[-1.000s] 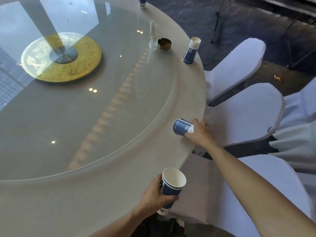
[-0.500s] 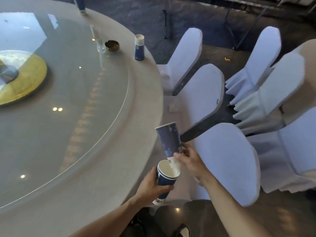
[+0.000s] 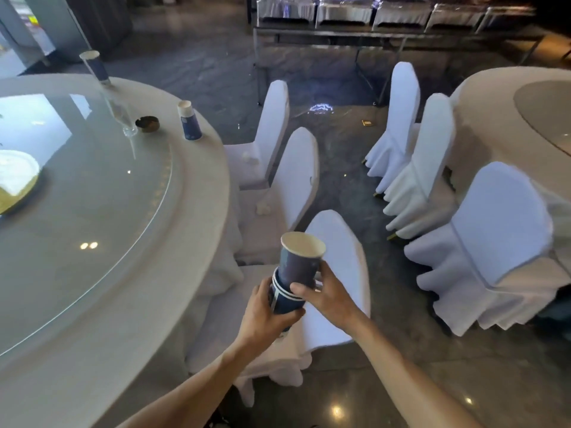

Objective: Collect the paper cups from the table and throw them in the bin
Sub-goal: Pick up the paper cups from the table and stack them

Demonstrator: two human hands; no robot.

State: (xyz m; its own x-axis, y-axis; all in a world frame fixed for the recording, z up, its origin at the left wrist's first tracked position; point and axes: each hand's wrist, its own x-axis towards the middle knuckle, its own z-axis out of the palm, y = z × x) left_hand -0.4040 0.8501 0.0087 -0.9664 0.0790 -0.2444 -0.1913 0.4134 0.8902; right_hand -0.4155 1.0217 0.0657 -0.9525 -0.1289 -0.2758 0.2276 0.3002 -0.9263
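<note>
In front of me, over a chair seat, I hold a stack of blue paper cups [image 3: 296,267]. My left hand [image 3: 262,313] grips the lower cups of the stack. My right hand [image 3: 324,295] presses on the top cup, which sits partly nested in the ones below. On the round table [image 3: 197,230] to my left another blue paper cup [image 3: 189,124] stands upside down near the edge. A further blue cup [image 3: 95,65] stands at the table's far rim. No bin is in view.
A wine glass [image 3: 123,117] and a small dark ashtray [image 3: 147,123] stand by the glass turntable [image 3: 77,196]. White-covered chairs [image 3: 296,183] line the table's right side. A second round table [image 3: 506,118] with more covered chairs [image 3: 500,230] stands right, across a dark floor aisle.
My right hand lifted a cup off the table, turned it upright and pushed it into the cup in my left hand. My view swung right, away from the table.
</note>
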